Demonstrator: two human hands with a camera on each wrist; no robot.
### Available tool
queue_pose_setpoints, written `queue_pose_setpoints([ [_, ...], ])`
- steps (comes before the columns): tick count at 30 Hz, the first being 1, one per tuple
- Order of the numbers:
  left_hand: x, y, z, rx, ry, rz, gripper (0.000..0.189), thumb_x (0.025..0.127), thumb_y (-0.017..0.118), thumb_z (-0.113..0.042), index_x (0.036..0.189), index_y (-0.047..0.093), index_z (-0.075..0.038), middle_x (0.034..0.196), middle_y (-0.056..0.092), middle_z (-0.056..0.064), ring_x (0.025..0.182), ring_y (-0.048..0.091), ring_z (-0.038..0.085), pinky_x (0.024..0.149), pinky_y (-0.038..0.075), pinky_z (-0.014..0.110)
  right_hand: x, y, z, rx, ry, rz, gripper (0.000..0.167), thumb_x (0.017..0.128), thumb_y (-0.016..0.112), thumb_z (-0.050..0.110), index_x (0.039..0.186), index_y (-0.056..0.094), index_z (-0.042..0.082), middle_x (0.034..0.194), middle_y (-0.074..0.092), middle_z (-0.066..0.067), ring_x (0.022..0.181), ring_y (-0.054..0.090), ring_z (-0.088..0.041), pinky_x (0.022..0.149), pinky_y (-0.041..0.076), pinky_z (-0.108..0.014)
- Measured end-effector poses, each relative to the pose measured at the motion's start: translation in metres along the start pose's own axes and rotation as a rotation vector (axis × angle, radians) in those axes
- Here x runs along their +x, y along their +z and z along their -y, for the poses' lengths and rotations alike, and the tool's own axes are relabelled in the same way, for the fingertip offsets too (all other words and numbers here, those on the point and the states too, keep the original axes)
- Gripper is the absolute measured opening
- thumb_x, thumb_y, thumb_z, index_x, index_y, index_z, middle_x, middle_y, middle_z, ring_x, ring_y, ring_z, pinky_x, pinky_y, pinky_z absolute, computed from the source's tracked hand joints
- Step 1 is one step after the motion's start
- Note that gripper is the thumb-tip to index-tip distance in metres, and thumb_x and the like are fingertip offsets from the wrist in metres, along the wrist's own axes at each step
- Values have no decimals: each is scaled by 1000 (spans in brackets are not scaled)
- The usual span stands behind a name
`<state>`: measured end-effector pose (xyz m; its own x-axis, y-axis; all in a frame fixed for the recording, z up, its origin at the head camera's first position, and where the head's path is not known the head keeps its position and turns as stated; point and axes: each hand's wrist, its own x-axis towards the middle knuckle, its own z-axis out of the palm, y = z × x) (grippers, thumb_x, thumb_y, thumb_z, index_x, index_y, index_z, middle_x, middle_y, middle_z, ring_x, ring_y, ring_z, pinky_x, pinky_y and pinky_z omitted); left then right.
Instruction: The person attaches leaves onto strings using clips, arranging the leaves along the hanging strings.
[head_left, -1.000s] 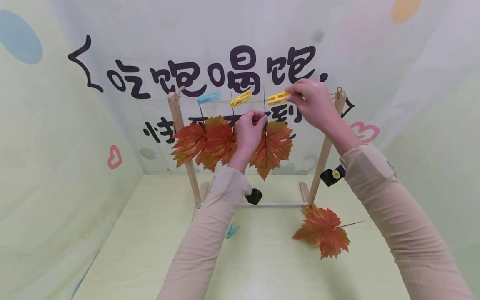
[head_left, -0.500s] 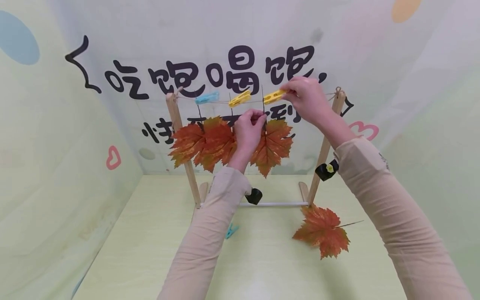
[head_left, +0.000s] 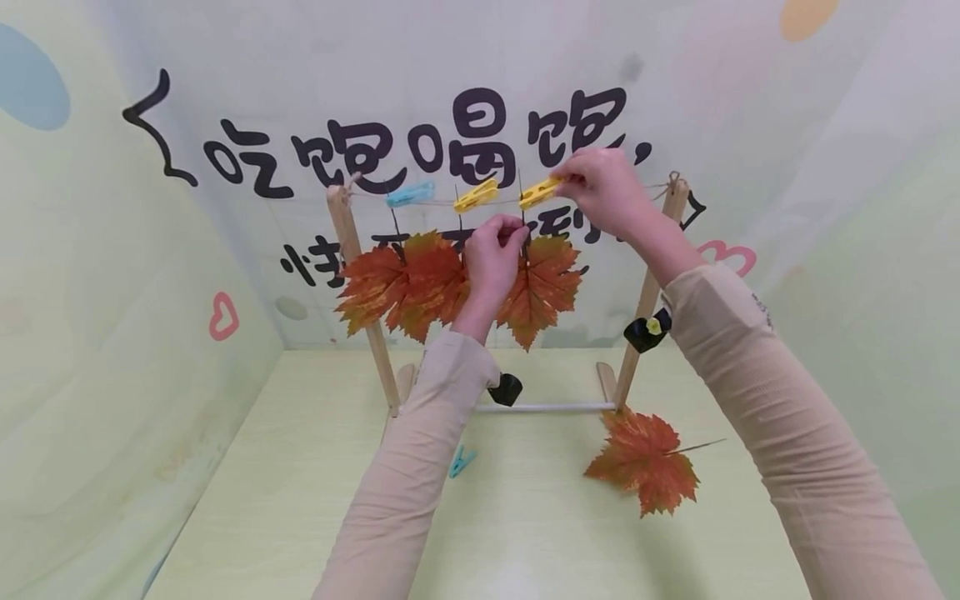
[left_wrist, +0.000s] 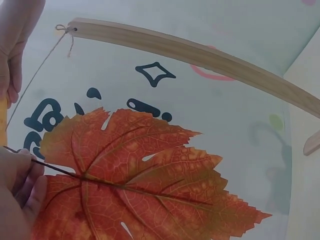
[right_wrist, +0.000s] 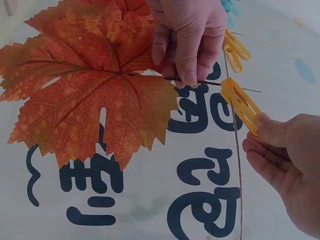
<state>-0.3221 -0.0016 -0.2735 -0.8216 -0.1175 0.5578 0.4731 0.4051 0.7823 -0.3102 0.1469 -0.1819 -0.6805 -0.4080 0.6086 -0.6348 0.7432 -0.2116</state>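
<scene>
Here at upper centre, the left hand (head_left: 493, 254) pinches the thin dark stem (right_wrist: 200, 81) of the hanging leaf (head_left: 542, 292), whose blade spreads just right of that hand. Just above, the right hand (head_left: 603, 193) pinches the tail of the yellow clothespin (head_left: 538, 193), its nose right at the string (right_wrist: 239, 175) and the stem; whether it bites fully, I can't tell.

How does this leaf handle? Very light, I'd judge, the blade thin and bendy, its toothed edges easy to crease. The stem looks wiry and stiffer: that's the place to hold it, close below the string. The clothespin looks like smooth, hard plastic, probably springy, best squeezed at its tail ends.

Along the line to the left, a second yellow clothespin (head_left: 476, 196) and a blue clothespin (head_left: 410, 194), overlapping leaves (head_left: 375, 283) below them. Lower right, a loose leaf (head_left: 645, 462) lies on the desk (head_left: 525, 525). Containers? None in view.
</scene>
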Motion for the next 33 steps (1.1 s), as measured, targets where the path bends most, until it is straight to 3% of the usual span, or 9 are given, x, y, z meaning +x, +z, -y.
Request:
queue_pose_setpoints([
  [6, 1, -1, 2, -1, 4, -4, 14, 85, 63, -13, 92, 68, -2, 88, 67, 10, 75, 58, 18, 70, 49, 22, 2, -1, 2, -13, 41, 57, 22, 85, 60, 2, 107, 65, -3, 98, 65, -17, 82, 58, -26, 70, 46, -34],
  [13, -1, -2, 6, -26, -13, -15, 15, 85, 63, -12, 92, 67, 0, 88, 67, 11, 75, 58, 19, 70, 49, 22, 2, 1, 3, 43, 86, 125, 34, 87, 58, 3, 121, 55, -2, 110, 59, -18, 100, 56, -27, 87, 46, -35],
  [20, 0, 0, 4, -32, -17, -4, 14, 85, 63, -12, 93, 68, -2, 89, 67, 9, 76, 58, 17, 70, 49, 20, 1, 0, 0, 69, 57, 32, 21, 84, 61, 0, 105, 64, -5, 98, 64, -19, 82, 57, -25, 70, 46, -31],
  [25, 1, 1, 1, -10, 2, -2, 14, 85, 63, -12, 93, 68, -3, 89, 67, 9, 77, 59, 18, 71, 49, 21, 2, -2, 0, 67, 37, 3, 17, 84, 61, -1, 99, 66, -6, 95, 66, -19, 78, 59, -25, 68, 47, -31],
  [33, 1, 2, -1, 11, 8, -2, 15, 85, 63, -14, 93, 67, -3, 88, 67, 9, 78, 60, 18, 73, 49, 22, 3, -3, 3, 44, 94, 88, 24, 88, 58, 6, 109, 63, -3, 98, 63, -16, 81, 55, -23, 72, 46, -32],
])
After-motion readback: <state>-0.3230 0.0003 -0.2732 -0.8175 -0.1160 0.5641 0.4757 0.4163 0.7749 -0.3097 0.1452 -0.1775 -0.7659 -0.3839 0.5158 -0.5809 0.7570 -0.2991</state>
